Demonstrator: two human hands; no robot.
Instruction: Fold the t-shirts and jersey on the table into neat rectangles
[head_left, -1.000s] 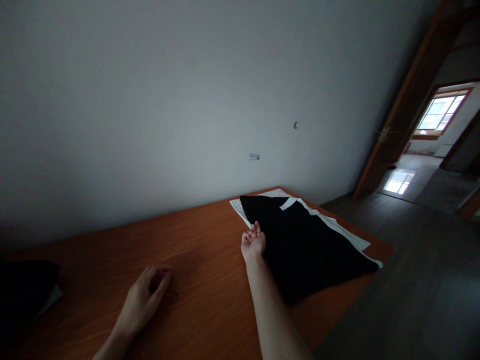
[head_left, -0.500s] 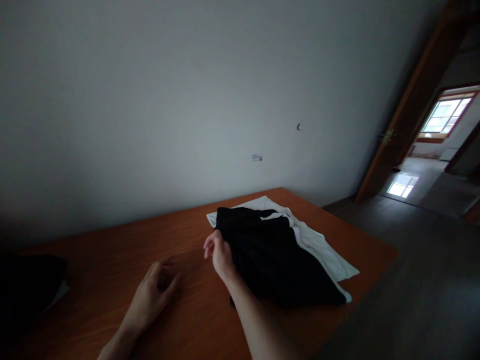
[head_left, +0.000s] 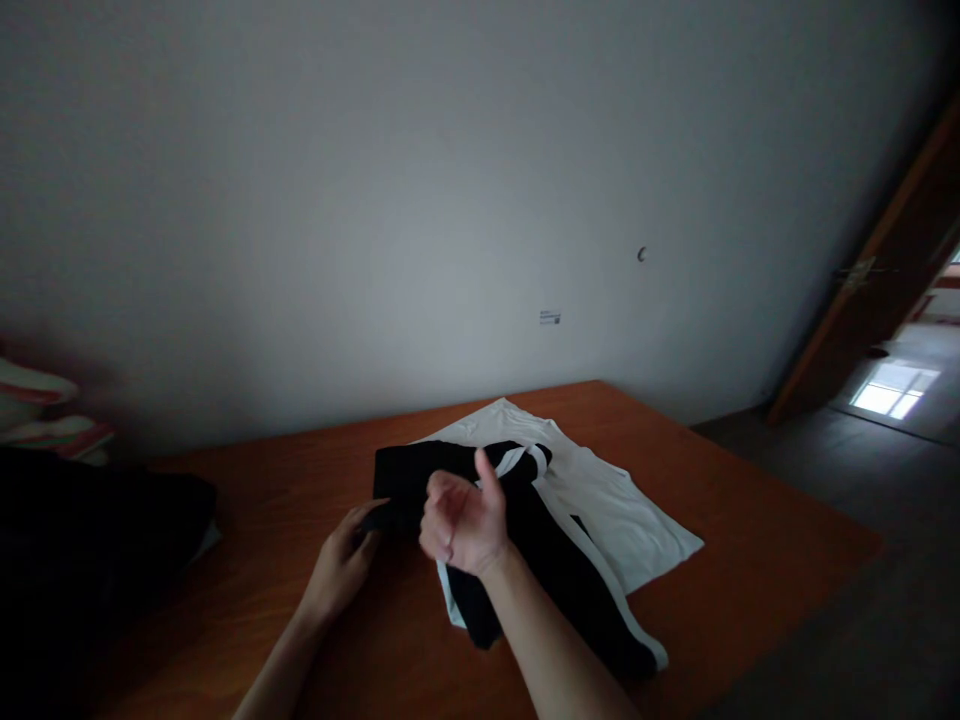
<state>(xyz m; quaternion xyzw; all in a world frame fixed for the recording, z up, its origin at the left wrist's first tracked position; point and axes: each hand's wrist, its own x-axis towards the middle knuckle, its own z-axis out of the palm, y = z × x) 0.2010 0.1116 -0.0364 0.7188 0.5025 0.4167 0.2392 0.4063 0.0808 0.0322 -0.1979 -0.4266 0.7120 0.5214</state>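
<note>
Black pants with a white side stripe (head_left: 562,570) lie bunched on the wooden table (head_left: 720,570), their upper part folded over. Beneath them, a white cloth garment (head_left: 607,500), perhaps a shirt, spreads out toward the wall and to the right. My left hand (head_left: 343,562) has its fingers and thumb closed on the pants' left edge. Above the middle of the pants my right hand (head_left: 466,522) is raised, thumb up and apart from the half-curled fingers, with nothing visible in it. It hides part of the folded fabric.
A dark heap of cloth (head_left: 97,540) lies at the table's left end, with white, red and green striped items (head_left: 56,430) behind it. A plain wall (head_left: 337,220) borders the back. At right stand a wooden door (head_left: 862,270) and dark floor.
My left hand has moved right and taken hold of the pants' edge. The pants' upper part is now folded over. My right hand has lifted off their left edge. The view has turned left.
</note>
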